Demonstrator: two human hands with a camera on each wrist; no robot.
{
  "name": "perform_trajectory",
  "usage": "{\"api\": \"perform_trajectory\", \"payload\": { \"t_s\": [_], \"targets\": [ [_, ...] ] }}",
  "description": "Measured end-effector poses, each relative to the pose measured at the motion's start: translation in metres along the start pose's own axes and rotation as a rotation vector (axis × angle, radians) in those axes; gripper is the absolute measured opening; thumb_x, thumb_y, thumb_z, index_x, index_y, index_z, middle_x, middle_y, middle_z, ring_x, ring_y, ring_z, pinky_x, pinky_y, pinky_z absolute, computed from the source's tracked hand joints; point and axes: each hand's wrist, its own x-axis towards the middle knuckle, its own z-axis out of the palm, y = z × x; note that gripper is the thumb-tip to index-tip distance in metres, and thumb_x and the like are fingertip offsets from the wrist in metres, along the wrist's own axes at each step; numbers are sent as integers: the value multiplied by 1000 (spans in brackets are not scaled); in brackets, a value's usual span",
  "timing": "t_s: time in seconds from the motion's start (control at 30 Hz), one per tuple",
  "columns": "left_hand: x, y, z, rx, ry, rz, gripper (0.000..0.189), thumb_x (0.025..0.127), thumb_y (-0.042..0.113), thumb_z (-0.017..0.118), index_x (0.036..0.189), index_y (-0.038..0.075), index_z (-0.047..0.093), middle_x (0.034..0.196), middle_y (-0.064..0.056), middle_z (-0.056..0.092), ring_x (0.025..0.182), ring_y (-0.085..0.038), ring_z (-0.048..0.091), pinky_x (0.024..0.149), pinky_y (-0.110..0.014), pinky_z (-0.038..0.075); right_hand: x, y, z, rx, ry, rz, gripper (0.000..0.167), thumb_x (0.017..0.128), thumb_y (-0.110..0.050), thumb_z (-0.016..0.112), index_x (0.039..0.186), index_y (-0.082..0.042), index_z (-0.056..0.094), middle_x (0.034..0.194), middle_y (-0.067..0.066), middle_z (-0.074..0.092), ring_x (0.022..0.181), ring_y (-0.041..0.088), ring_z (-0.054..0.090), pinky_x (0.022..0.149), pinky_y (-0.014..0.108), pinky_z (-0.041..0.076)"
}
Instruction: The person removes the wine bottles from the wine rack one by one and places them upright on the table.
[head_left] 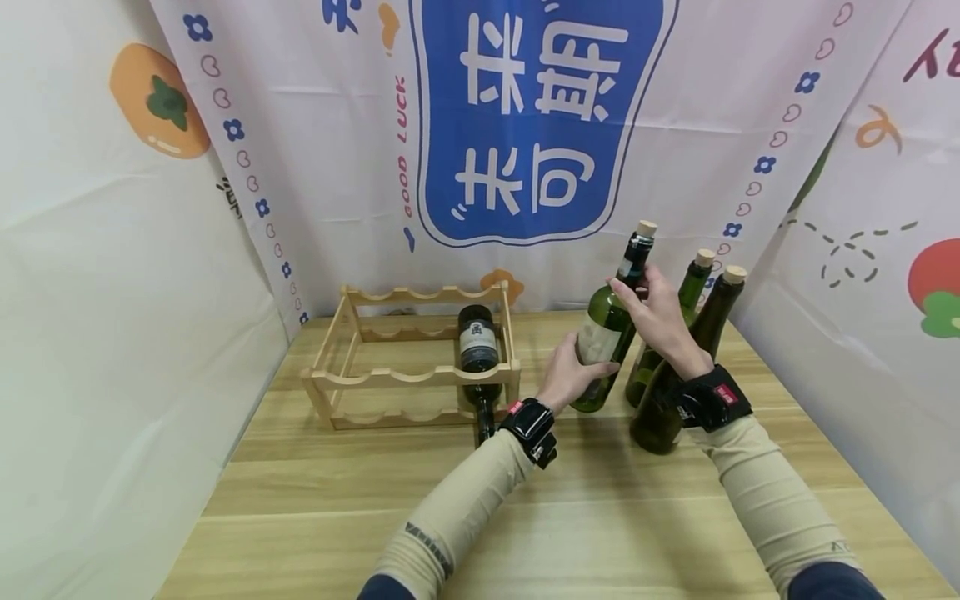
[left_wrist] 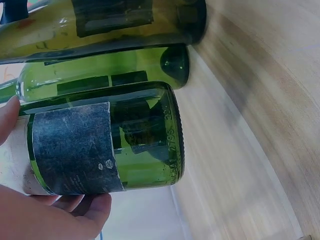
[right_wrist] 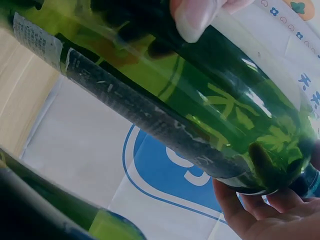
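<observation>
A green wine bottle [head_left: 609, 317] with a cork in its mouth is held tilted between both hands, its neck leaning right. My left hand [head_left: 567, 377] grips the lower body over the label, thumb across the front. Around the shoulder and neck, the right hand [head_left: 660, 321] curls its fingers and thumb. In the left wrist view the bottle's base and dark label [left_wrist: 75, 150] show plainly. Just right of it stand a corked green bottle [head_left: 642, 379] and a darker corked bottle [head_left: 660, 417], both partly behind the right hand and wrist.
A wooden wine rack [head_left: 408, 379] stands left of the hands on the wood-grain table [head_left: 337, 517]. One dark labelled bottle [head_left: 477, 342] lies in its right-end slot, neck towards the front. Printed cloth [head_left: 337, 167] hangs behind the table and along both sides.
</observation>
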Motion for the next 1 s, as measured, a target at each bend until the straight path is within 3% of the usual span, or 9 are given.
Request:
{"api": "perform_trajectory", "payload": {
  "t_s": [0.23,0.43,0.57,0.73,1.0],
  "targets": [
    [5,-2,5,9,9,5,64,76,33,82,128,13,52,114,-3,62,98,-17,60,84,-32,52,1,4,-1,-26,8,12,38,99,-8,51,128,15,41,118,35,59,108,44,58,78,12,45],
    [9,-6,7,26,10,2,63,76,32,83,127,13,52,114,-4,62,99,-17,59,84,-31,51,9,37,3,-38,13,43,41,100,-17,52,130,9,42,118,29,58,109,38,59,85,38,51],
    [12,-8,10,28,7,5,63,76,31,83,128,13,52,116,-5,61,100,-18,59,85,-32,51,11,49,4,-36,14,45,43,100,-23,52,129,7,42,117,27,58,108,37,59,86,46,51],
    [15,-12,12,18,-4,8,64,77,29,82,130,12,50,119,-5,60,104,-19,59,88,-32,51,10,50,5,-44,10,51,43,100,-24,51,128,9,41,116,28,56,108,39,58,86,48,51],
    [20,-17,15,-12,-22,-10,65,78,27,82,133,13,48,122,-5,59,109,-20,58,93,-35,50,10,50,8,-81,-19,85,44,101,-26,50,127,8,39,107,27,59,95,32,57,79,39,49]
  ]
}}
